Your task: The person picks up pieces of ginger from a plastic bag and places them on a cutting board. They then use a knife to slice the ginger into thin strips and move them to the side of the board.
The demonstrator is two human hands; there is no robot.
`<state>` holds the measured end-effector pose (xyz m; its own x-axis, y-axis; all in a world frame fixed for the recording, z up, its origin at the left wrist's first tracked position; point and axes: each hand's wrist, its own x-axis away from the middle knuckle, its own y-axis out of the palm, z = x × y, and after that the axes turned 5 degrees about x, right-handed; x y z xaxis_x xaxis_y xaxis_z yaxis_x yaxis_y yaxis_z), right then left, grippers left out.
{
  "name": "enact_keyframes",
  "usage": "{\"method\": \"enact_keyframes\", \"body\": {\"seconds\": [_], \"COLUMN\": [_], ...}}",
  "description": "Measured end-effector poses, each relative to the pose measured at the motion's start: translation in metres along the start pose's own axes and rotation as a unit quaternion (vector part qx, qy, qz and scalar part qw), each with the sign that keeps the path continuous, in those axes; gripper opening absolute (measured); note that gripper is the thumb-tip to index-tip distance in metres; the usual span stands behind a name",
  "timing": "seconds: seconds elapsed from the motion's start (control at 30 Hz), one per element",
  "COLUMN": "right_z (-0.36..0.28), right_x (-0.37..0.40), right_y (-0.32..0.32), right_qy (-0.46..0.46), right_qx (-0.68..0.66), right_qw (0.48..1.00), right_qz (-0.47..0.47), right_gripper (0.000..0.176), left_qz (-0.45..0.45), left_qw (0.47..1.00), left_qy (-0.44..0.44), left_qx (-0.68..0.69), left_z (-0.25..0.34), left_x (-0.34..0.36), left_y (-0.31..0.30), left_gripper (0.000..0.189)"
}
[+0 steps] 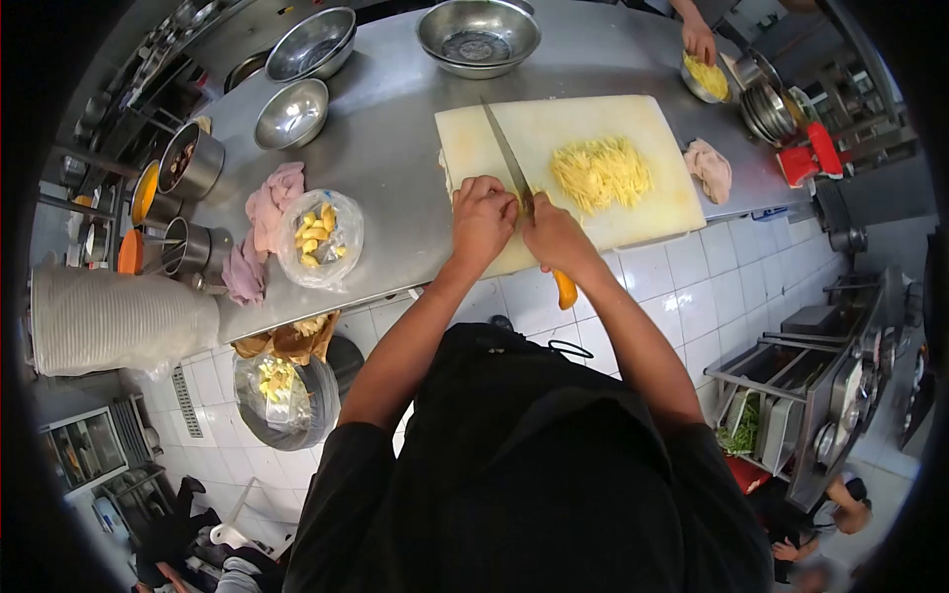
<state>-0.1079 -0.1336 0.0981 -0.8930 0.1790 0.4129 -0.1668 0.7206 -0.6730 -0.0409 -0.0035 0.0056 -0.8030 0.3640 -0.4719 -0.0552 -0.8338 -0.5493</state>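
My right hand (556, 234) grips a knife (506, 148); its orange handle sticks out below the fist and the long blade points away over the white cutting board (534, 121). Just left of the blade, my left hand (484, 223) has its fingers curled down onto the board. Whatever those fingers pinch is mostly hidden; a little yellow shows beside the blade. A heap of thin yellow strips (600, 174) lies on the board to the right of the knife.
A clear plastic-lined bowl (321, 239) of yellow pieces and pink cloths (274, 203) sit at left. Metal bowls (478, 38) stand at the back. Another person's hand (699, 42) reaches into a bowl of yellow strips (706, 77). A waste bin (287, 403) stands below the table edge.
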Motion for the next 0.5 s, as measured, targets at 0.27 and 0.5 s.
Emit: {"method": "enact_keyframes", "body": {"seconds": [0.27, 0.5], "right_z": [-0.013, -0.009], "right_x": [0.014, 0.006], "right_y": [-0.011, -0.018], "right_qy": [0.012, 0.007], "right_qx": [-0.004, -0.016], "right_qw": [1.000, 1.000], "right_qz": [-0.021, -0.024], "right_gripper": [0.036, 0.037], "left_qz": [0.008, 0.007], "left_qw": [1.000, 1.000], "left_qy": [-0.004, -0.009], "left_qx": [0.010, 0.012], "left_z": [-0.003, -0.003], "left_x": [0.002, 0.001], "left_y": [0.001, 0.002], "left_gripper": [0.008, 0.008]}}
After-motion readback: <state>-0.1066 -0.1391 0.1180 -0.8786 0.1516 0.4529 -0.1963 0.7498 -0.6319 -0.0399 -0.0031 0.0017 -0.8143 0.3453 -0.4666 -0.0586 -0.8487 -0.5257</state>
